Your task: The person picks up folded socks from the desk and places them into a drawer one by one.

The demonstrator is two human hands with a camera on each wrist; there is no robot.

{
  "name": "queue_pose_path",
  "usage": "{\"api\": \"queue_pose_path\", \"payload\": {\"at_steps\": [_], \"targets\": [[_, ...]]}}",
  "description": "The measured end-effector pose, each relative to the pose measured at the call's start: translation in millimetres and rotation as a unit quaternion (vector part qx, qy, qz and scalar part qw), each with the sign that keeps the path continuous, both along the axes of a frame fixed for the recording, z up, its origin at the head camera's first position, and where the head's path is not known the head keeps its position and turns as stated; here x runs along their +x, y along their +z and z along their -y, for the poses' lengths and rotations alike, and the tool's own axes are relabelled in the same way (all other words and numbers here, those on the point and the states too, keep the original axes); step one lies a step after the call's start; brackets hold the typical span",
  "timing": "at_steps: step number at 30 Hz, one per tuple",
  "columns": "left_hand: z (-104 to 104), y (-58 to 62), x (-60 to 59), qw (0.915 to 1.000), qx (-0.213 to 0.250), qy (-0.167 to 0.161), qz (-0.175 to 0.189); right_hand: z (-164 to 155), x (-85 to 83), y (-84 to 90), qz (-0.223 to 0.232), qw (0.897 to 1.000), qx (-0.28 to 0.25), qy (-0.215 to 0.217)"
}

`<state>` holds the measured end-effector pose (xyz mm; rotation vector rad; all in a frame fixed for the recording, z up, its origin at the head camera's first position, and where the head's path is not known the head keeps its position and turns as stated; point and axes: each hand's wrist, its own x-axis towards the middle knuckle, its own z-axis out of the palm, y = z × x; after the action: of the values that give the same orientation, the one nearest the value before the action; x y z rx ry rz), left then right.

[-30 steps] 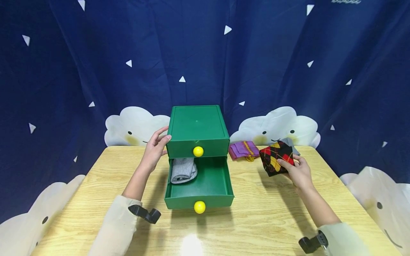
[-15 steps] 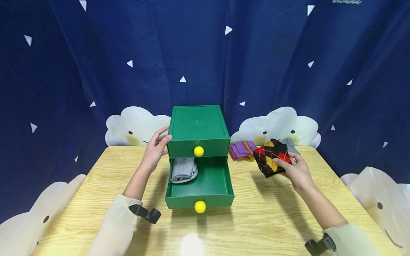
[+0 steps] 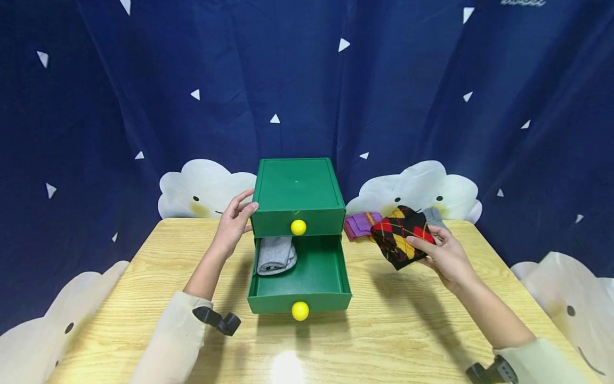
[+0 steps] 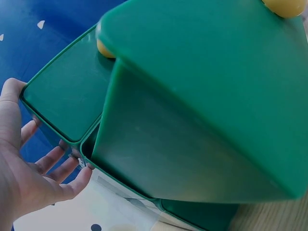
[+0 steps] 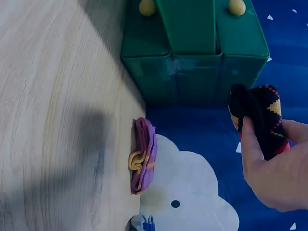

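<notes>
Argyle sock (image 3: 400,235) pinched in right hand (image 3: 443,256) – left hand (image 3: 233,224) spread on cabinet (image 3: 297,194) edge.

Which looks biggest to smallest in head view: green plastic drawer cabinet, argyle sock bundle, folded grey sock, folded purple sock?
1. Green plastic drawer cabinet
2. Argyle sock bundle, lifted by the right hand
3. Folded grey sock and folded purple sock: too close to rank; purple is partly hidden.

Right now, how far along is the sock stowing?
Done: the lower drawer is open with a grey sock inside. In hand: the right hand holds the argyle sock above the table, while the left hand steadies the green cabinet. Left: the purple sock on the table.
</notes>
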<state>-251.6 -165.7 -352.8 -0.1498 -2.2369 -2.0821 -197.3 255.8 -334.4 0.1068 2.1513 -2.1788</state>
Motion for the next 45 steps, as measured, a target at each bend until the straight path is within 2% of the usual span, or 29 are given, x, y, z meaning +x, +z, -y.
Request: {"api": "queue_pose_path", "payload": {"at_steps": [5, 18, 30, 45], "targets": [[-0.3, 0.3, -0.2, 1.0, 0.001, 0.0, 0.0, 4.2, 6.0, 5.6, 0.01, 1.0, -0.014, 0.024], [-0.1, 1.3, 0.3, 1.0, 0.004, 0.003, 0.004, 24.6, 19.9, 15.6, 0.027, 0.995, 0.002, 0.091], [-0.2, 0.1, -0.1, 1.0, 0.002, 0.002, 0.002, 50.5, 21.5, 9.9, 0.051, 0.989, -0.002, 0.136], [-0.3, -0.2, 0.0, 1.0, 0.01, -0.001, -0.001, 80.1, 12.9, -1.3, 0.065, 0.981, -0.006, 0.184]]}}
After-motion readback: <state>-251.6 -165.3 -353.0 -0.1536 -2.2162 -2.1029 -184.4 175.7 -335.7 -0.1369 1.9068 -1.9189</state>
